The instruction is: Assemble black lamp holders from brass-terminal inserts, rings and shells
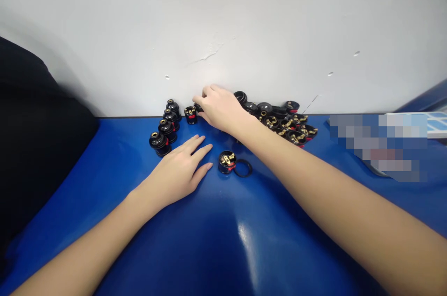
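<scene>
My left hand point(178, 165) lies on the blue table with its fingers spread and nothing in them. In front of its thumb stands an open black lamp holder point(226, 162) with brass contacts and a red switch, a loose black ring point(243, 168) beside it. At the back by the wall, the fingers of my right hand point(216, 105) are closed round a black lamp holder part point(198, 106), mostly hidden by the hand. Just left of it stands another open lamp holder point(190, 115). Several capped lamp holders point(159, 143) form a row left of my left hand.
Open lamp holders point(296, 137) and black domed caps point(264, 109) are heaped behind my right forearm. A white wall point(223, 21) bounds the table's point(195, 240) back edge. Black fabric point(38, 137) covers the left side; a blurred-out object point(380, 142) lies at the right.
</scene>
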